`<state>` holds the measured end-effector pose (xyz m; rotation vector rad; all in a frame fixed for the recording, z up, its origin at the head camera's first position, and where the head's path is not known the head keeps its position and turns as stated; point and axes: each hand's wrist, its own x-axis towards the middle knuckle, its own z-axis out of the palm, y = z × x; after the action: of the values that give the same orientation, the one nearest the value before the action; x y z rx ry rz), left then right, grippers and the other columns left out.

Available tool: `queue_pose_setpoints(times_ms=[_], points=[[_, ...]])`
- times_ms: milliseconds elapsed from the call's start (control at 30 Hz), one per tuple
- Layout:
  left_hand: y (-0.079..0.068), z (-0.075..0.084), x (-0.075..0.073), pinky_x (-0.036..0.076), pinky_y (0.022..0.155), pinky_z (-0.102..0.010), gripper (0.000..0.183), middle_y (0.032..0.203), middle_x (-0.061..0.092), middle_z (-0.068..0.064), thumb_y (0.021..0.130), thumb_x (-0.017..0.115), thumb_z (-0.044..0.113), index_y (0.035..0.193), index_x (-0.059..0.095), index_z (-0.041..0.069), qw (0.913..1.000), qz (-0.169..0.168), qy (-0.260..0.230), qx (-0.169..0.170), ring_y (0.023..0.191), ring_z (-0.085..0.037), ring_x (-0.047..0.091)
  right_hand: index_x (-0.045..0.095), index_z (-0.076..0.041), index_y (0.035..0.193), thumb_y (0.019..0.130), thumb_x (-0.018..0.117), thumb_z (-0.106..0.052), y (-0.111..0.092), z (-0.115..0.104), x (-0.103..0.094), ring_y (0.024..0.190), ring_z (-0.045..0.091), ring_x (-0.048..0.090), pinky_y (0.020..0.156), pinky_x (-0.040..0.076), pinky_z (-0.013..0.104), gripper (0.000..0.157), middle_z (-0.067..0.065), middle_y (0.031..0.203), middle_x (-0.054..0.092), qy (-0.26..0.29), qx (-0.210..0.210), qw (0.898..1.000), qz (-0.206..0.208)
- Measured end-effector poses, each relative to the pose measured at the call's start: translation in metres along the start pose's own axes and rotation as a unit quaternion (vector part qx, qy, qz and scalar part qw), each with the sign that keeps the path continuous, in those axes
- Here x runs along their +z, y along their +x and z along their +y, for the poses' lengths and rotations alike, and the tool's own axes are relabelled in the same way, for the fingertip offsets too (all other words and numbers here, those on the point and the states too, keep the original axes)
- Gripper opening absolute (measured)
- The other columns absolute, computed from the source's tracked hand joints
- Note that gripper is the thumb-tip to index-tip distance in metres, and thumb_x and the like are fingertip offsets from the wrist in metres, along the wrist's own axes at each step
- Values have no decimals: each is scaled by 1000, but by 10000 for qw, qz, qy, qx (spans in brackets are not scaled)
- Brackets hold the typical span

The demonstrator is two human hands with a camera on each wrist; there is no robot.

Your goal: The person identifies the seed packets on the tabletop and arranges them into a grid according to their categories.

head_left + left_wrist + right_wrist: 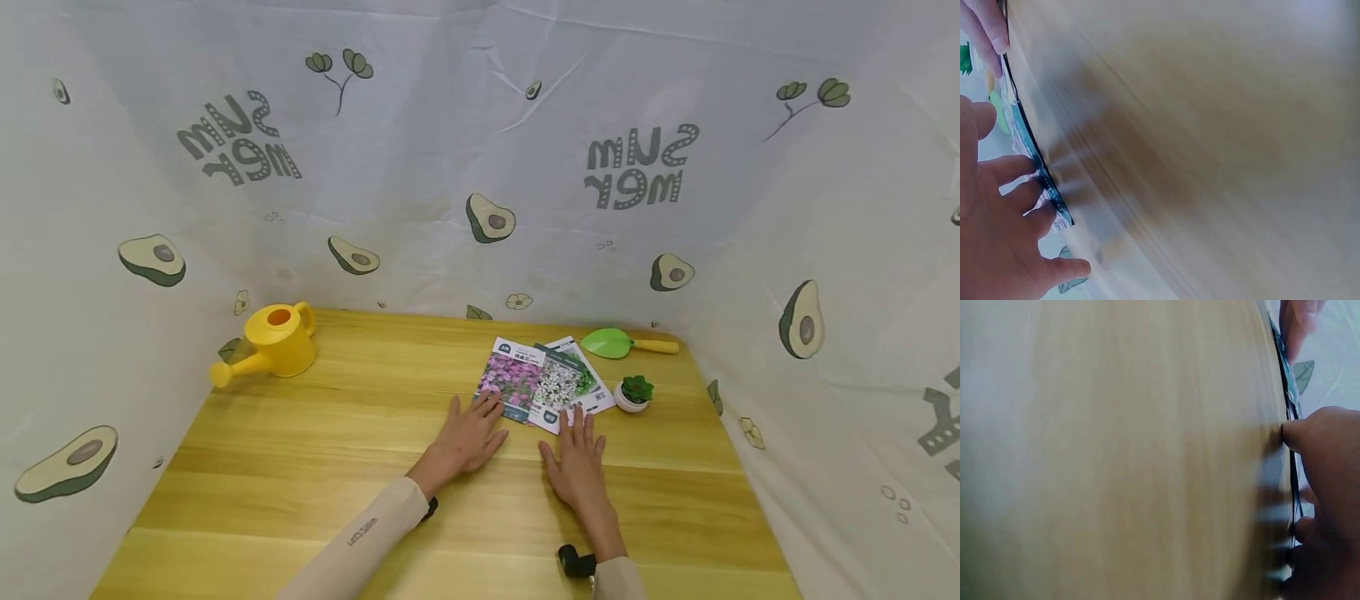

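Observation:
Three seed packets lie overlapping on the table in the head view: one with pink flowers [513, 377], one with white flowers [555, 383], and one with green leaves [591, 385] partly hidden underneath. My left hand [467, 437] is spread flat, its fingertips on the lower left corner of the pink-flower packet. In the left wrist view, those fingers [1025, 190] lie along the packet's dark edge [1035, 153]. My right hand [580, 471] reaches forward with straight fingers, tips at the lower edge of the white-flower packet; the right wrist view shows its thumb [1294, 432] beside the packets' edge.
A yellow watering can [279, 342] stands at the table's back left. At the back right lies a green trowel [609, 342] with a yellow handle, near a small potted succulent [634, 392]. A printed white curtain [420, 150] encloses the wooden table [300, 467].

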<state>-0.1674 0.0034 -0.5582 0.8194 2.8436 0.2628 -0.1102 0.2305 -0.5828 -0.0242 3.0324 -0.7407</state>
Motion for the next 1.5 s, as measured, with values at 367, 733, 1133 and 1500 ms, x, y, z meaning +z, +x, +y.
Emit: queue_pose_setpoints(times_ms=[367, 733, 1133, 1500], points=[[-10, -1, -1, 25, 127, -69, 60, 177, 32, -2, 117, 40, 47, 167, 43, 15, 9999, 0, -115, -66, 164, -24, 27, 29, 12, 164, 111, 58, -28, -2, 5, -4, 159, 61, 6, 121, 4, 84, 72, 39, 173, 11, 70, -57, 9997, 209], [-28, -7, -2, 25, 125, -73, 57, 176, 33, -5, 116, 44, 40, 166, 45, 13, 9988, 48, -436, -205, 164, -26, 28, 30, 12, 164, 110, 60, -29, -2, 6, -3, 159, 61, 6, 120, 3, 84, 74, 39, 172, 12, 150, -100, 9995, 244], [-49, -15, 2, 28, 123, -74, 55, 175, 36, -6, 115, 50, 34, 165, 46, 11, 9986, 273, -375, -244, 162, -27, 32, 27, 11, 165, 112, 58, -30, -1, 1, -7, 160, 60, 3, 121, 3, 83, 73, 38, 174, 9, 111, -75, 9999, 35], [-75, -15, 10, 31, 120, -76, 53, 174, 37, -9, 115, 52, 29, 163, 47, 8, 9970, 556, -439, -319, 161, -29, 33, 25, 10, 166, 111, 59, -27, -1, -2, -5, 161, 58, 1, 123, 1, 80, 75, 37, 174, 6, 107, 8, 9999, -97]])
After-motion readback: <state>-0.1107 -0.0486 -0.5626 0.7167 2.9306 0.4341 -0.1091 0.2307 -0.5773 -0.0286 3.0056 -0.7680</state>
